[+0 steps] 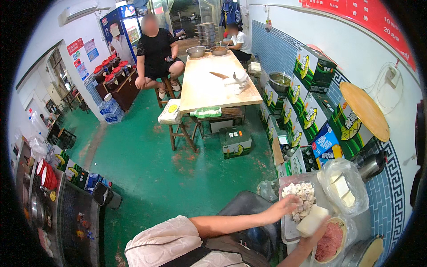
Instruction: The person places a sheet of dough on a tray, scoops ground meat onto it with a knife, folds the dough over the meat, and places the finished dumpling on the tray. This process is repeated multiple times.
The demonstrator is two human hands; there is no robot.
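My left hand (284, 209) is stretched over a clear plastic tray (289, 236), its fingers extended and blurred, with nothing visible in them. Heaped in the tray are many small folded wontons (304, 197). In my right hand (315, 236) lies a thick stack of pale square dough wrappers (313, 221), held above the near side of the tray. Just right of that hand is an oval container of pink minced meat (330, 242). Behind it, an open clear plastic bag (362, 197) holds more white wrappers (342, 190).
A metal pot (358, 257) stands at the near right and a metal kettle (372, 167) by the wall. Stacked beer cartons (300, 100) line the wall. One person (155, 50) sits by the long wooden table (206, 83), another (238, 41) at its far end. A bin (115, 200) stands left.
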